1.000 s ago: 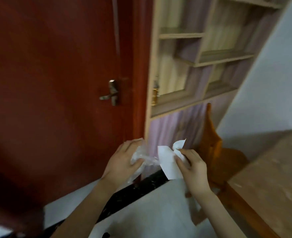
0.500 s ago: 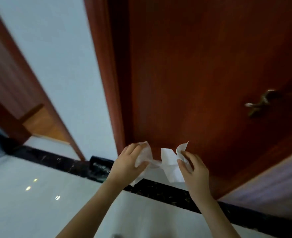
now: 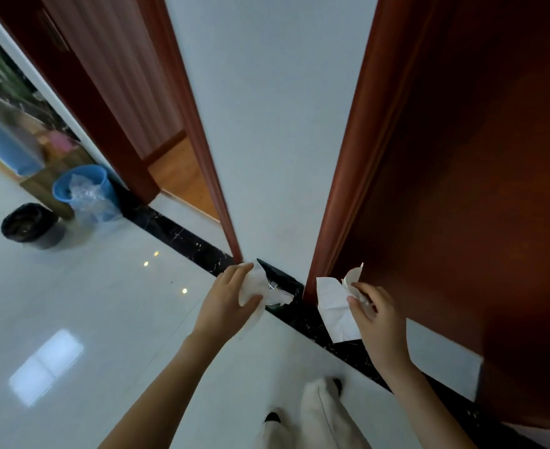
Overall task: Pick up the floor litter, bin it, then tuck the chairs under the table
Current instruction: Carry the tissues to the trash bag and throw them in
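Note:
My left hand (image 3: 225, 303) is closed around a crumpled white tissue (image 3: 257, 288), held at chest height over the white floor. My right hand (image 3: 375, 314) pinches a flat piece of white paper (image 3: 333, 306) with a torn scrap sticking up from it. The two hands are apart, with a gap between the two pieces of litter. A black bin (image 3: 27, 225) with a dark liner stands on the floor far to the left. Just behind it is a blue bin (image 3: 82, 186) with clear plastic spilling out of it. No chairs or table are in view.
A white wall (image 3: 267, 124) rises straight ahead between two red-brown door frames; the door (image 3: 477, 189) on the right is closed. A black skirting strip (image 3: 183, 238) runs along the wall's foot. My legs and a shoe (image 3: 272, 418) show at the bottom. Cluttered storage sits far left.
The view has swung left, from the shelf and chair past the door to the wall and bins. My hands have moved apart, each keeping its piece of litter.

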`<state>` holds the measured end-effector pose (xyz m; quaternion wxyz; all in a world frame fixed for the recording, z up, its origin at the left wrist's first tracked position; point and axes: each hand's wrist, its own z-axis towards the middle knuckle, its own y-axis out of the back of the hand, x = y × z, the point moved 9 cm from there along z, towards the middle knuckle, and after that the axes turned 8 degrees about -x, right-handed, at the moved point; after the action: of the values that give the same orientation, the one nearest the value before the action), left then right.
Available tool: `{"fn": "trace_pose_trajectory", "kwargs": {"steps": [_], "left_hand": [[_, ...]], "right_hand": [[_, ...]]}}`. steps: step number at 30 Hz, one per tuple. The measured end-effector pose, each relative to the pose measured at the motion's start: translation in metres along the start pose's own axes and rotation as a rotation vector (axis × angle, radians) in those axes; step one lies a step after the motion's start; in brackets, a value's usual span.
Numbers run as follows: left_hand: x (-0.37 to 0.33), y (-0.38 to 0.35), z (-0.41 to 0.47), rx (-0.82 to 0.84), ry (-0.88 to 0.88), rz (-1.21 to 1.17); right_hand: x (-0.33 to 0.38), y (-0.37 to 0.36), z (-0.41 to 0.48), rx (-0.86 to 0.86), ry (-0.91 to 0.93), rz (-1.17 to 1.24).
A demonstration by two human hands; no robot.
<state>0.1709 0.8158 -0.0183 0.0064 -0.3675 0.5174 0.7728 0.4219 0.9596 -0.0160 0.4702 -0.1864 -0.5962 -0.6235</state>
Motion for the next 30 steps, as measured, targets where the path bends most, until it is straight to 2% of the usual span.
{"fn": "trace_pose_trajectory", "kwargs": {"steps": [7,14,20,24,30], "left_hand": [[0.036,-0.034,0.034,-0.019,0.222,-0.034],[0.048,-0.037,0.076,-0.041,0.239,-0.019],[0.087,-0.032,0.105,-0.002,0.217,-0.040],[0.120,-0.038,0.126,0.089,0.144,-0.081],[0.186,-0.064,0.156,0.294,0.043,-0.097]], "right_hand": [[-0.031,-0.069,0.060,0.179,-0.021,-0.015],[-0.007,-0.126,0.113,0.291,0.045,0.038],[-0.001,-0.165,0.130,0.253,0.048,0.032],[-0.007,-0.190,0.126,0.150,0.009,-0.037],[-0.041,-0.240,0.098,-0.020,-0.235,-0.087]]}}
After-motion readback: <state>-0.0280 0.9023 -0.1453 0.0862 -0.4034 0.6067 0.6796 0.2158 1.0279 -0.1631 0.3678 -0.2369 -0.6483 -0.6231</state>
